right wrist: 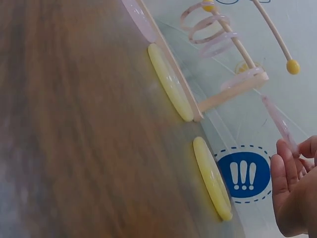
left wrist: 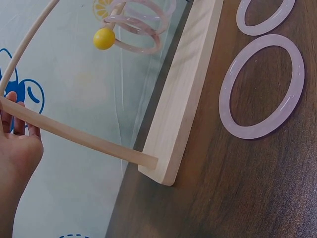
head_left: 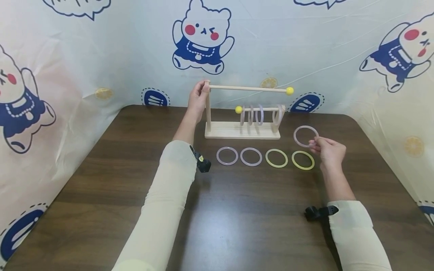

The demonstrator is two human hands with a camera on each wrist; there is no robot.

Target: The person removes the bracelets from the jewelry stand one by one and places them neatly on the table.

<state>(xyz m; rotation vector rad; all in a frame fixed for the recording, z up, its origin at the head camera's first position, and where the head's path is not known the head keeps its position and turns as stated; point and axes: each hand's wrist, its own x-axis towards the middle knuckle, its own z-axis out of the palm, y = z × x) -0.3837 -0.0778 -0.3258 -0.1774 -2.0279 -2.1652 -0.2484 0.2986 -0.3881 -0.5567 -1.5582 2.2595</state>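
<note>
My left hand holds the top of the tall post of a wooden ring stand, beside the end of its upper rod. In the left wrist view its fingers show behind the post. That upper rod is bare and ends in a yellow ball. Several translucent rings hang on the lower rod. Right of the stand, my right hand pinches a pale pink ring between thumb and fingers, raised above the table. In the right wrist view this ring appears nearly edge-on.
In front of the stand, two lilac rings and two yellow rings lie flat in a row on the dark wooden table. Behind the table's far edge hangs a cloth printed with cartoon bears.
</note>
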